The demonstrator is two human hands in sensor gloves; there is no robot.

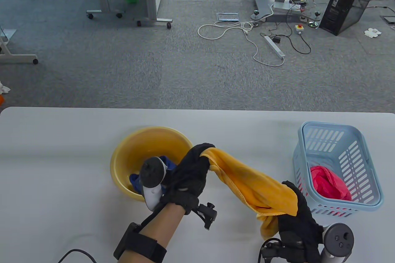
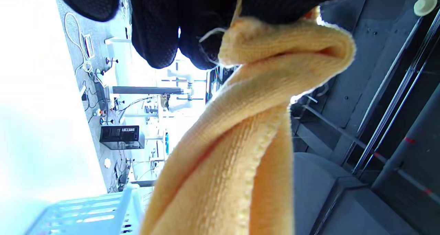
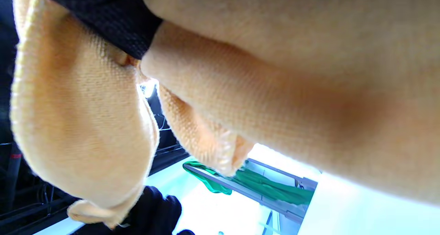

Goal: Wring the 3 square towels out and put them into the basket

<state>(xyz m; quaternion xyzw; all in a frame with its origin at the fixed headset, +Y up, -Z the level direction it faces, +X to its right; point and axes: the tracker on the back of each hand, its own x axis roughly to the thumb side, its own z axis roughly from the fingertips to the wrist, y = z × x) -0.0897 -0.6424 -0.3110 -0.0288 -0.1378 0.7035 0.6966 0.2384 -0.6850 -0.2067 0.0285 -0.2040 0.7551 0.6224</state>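
Note:
An orange towel [image 1: 250, 182] stretches above the table between my two hands. My left hand [image 1: 197, 161] grips its upper left end beside the yellow basin [image 1: 123, 155]. My right hand [image 1: 290, 207] grips its lower right end, and a loose tail hangs below that hand. In the left wrist view the orange towel [image 2: 240, 152] looks twisted below my fingers [image 2: 158, 25]. The orange towel [image 3: 275, 73] fills the right wrist view. A blue towel [image 1: 135, 179] lies in the basin. A pink towel [image 1: 328, 182] lies in the light blue basket [image 1: 364, 164] at the right.
The white table [image 1: 55, 158] runs the full width of the view, with its far edge behind the basin and basket. A black cable [image 1: 77, 252] lies at the table's front left. Beyond the table are carpet, desk frames and a computer tower [image 1: 351, 1].

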